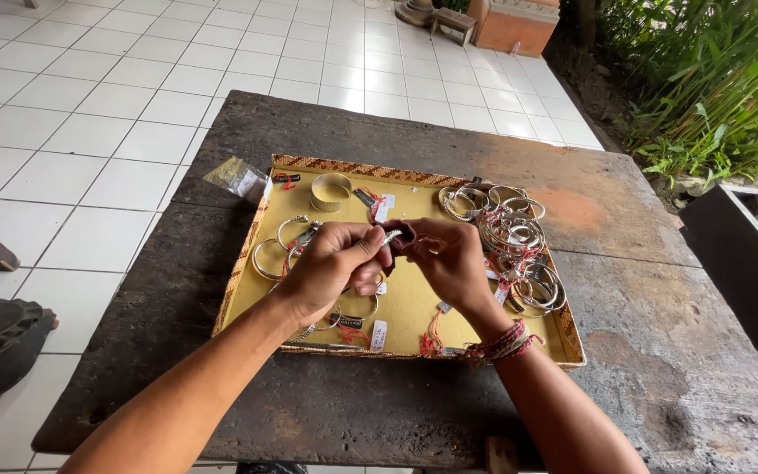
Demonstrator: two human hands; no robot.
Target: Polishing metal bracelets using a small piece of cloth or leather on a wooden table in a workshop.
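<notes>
I find my left hand (331, 263) and right hand (449, 259) together above the yellow tray (414, 303), both pinching one silver bangle (391, 235). I judge it light, stiff, slippery; best gripped at the band's edges.

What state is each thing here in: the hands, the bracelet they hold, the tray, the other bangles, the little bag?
Left hand: closed, pinching the silver bracelet.
Right hand: fingers curled on the bracelet's other end.
Silver bracelet: held above the tray, between both hands.
Tray: flat on the table, open.
Piled bangles: heaped at the tray's right side, tagged.
Wide cuff: upright, alone.
Plastic bag: crumpled, outside the tray.
</notes>
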